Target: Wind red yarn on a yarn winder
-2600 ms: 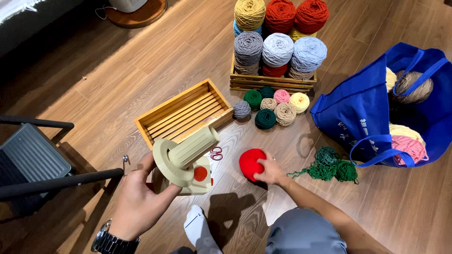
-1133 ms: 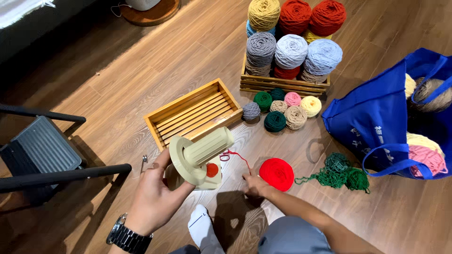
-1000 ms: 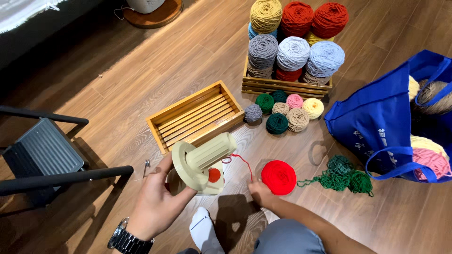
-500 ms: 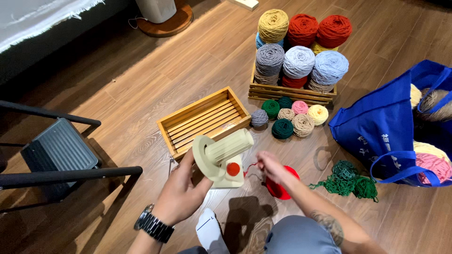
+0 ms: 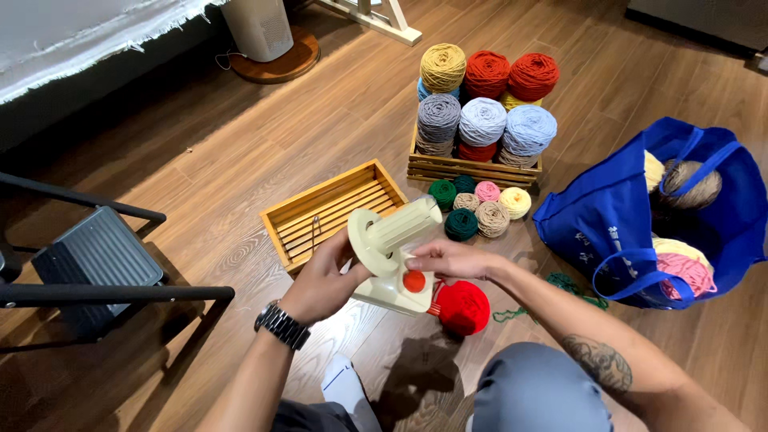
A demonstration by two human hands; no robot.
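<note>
My left hand (image 5: 324,280) grips the cream yarn winder (image 5: 392,252) from behind, lifting it just above the wooden floor (image 5: 200,200). My right hand (image 5: 448,258), which a moment ago rested down by the red yarn ball (image 5: 462,307), has come up and now pinches at the winder's front beside its orange knob (image 5: 414,281). Red strand runs from ball to winder, so threading seems underway. The empty slatted wooden tray (image 5: 336,212) sits just behind.

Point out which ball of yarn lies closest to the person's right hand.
The red yarn ball on the floor, just below the right hand and beside the cream winder. The other small balls cluster farther off by the crate.
</note>
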